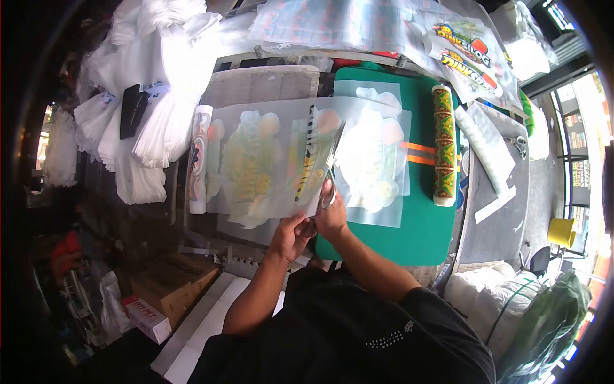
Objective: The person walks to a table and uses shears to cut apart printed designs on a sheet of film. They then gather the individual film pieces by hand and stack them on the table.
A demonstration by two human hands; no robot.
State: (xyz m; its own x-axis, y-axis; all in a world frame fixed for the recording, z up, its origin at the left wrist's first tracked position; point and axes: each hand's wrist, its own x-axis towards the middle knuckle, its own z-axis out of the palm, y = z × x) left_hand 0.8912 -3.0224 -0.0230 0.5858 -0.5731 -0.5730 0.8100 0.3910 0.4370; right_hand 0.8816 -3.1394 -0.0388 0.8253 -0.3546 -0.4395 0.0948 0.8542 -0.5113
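A translucent printed film sheet [281,125] spreads across the middle, with colourful cartoon lettering showing through it. My left hand [293,238] pinches its near edge, close beside my other hand. In my right hand [330,214] is a pair of scissors [332,165], its blades pointing away from me along the film's right side. Whether the blades are apart is hard to make out. To the right, another printed film piece [374,157] lies on the green board [422,237]. Left of the sheet stands a rolled printed film [200,160].
A red, green and yellow patterned roll [444,146] rests on the green board's right side. White plastic bundles [147,83] hang at the left with a black object [133,111]. Beyond the boards lie printed sheets [460,54]. Cardboard boxes [173,285] stand low left; wrapped sacks [492,301] sit low right.
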